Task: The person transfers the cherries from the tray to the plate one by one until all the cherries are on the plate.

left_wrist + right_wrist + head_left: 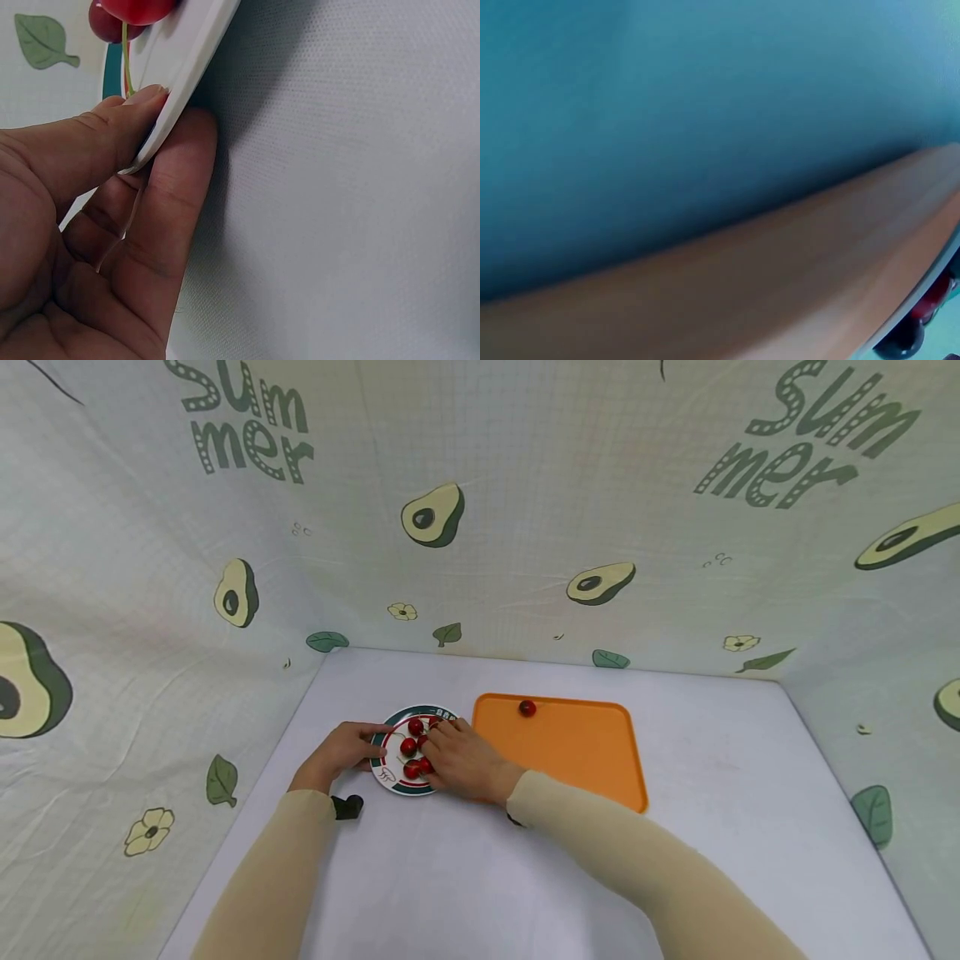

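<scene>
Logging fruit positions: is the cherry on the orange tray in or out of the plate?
Out. The cherry lies alone on the tray, apart from the plate.

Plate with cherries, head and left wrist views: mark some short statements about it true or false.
1. The left hand grips the plate by its rim. True.
2. The orange tray holds three cherries. False: one cherry lies on it.
3. The right hand rests over the cherries on the plate. True.
4. The plate sits on the tray. False: it sits on the table, left of the tray.
</scene>
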Motion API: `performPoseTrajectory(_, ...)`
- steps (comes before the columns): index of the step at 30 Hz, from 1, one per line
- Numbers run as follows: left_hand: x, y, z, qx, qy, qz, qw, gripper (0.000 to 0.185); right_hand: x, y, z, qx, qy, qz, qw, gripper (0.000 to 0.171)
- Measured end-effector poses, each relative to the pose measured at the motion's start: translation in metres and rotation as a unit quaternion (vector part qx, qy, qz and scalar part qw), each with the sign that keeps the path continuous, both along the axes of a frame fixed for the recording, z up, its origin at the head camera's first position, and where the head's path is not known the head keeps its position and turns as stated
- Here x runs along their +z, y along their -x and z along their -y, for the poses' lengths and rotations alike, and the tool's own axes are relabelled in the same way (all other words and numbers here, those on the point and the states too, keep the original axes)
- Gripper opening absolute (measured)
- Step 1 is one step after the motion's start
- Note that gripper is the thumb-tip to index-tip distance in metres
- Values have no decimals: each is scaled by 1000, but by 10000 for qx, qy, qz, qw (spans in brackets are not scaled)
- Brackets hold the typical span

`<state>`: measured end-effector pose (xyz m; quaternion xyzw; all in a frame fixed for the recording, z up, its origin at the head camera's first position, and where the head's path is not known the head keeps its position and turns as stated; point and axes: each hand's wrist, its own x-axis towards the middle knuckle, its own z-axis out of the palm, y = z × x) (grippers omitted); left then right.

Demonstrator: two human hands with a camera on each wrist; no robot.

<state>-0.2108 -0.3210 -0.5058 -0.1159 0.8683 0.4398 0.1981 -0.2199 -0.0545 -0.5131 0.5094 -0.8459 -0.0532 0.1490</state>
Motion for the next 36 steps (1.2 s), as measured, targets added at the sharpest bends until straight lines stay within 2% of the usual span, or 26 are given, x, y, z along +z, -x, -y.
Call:
performPoseTrajectory(8, 2, -1, -2, 40, -49, 12, 10000, 50, -2, -1, 5, -107, -144, -69, 9998, 46)
performPoseTrajectory(15, 1, -2, -2, 51, -56, 30, 10000, 50, -1, -1, 1, -119, 175, 116, 9997, 45)
performPoseTrajectory(20, 0, -1, -2, 65, -93, 57, 9999, 50, 2, 3, -10, -354, 302, 269, 9986, 42)
performPoseTrajectory(30, 0, 0, -1, 51, -20, 125, 9999, 51, 10, 31, -60, -930, 378, 19, 9949, 34)
performPoseTrajectory(36, -2, 1, -1, 87, 0, 116, 9999, 51, 17, 54, -95, -1336, 675, 169, 9886, 36)
